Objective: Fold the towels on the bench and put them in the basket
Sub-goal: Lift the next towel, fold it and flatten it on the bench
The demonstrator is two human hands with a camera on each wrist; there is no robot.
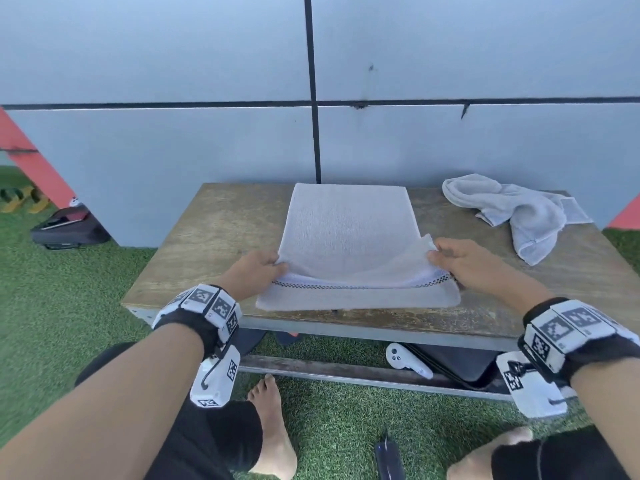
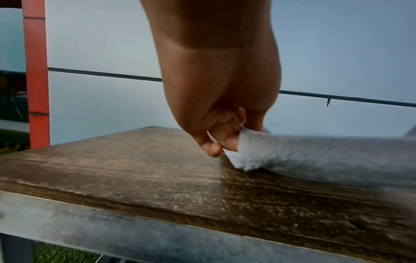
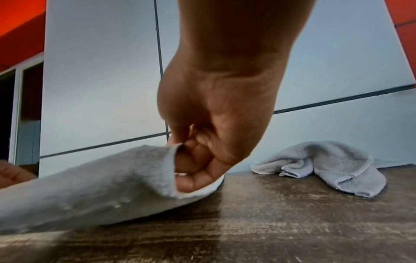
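Grey panelled wall [image 1: 450, 140] with dark seams behind; green artificial turf [image 1: 69, 289] below; black bag [image 1: 69, 230] at left; white controller [image 1: 403, 358] lying on the turf.

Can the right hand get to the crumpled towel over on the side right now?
Probably not yet. The right hand is busy pinching a corner of the flat towel, as is the left hand. The crumpled towel lies apart on the bench, with bare wood between, so once it lets go the way looks free.

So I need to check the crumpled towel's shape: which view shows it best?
The head view: the whole crumpled towel lies unobstructed on the bench. The right wrist view shows it low, side-on; the left wrist view doesn't show it.
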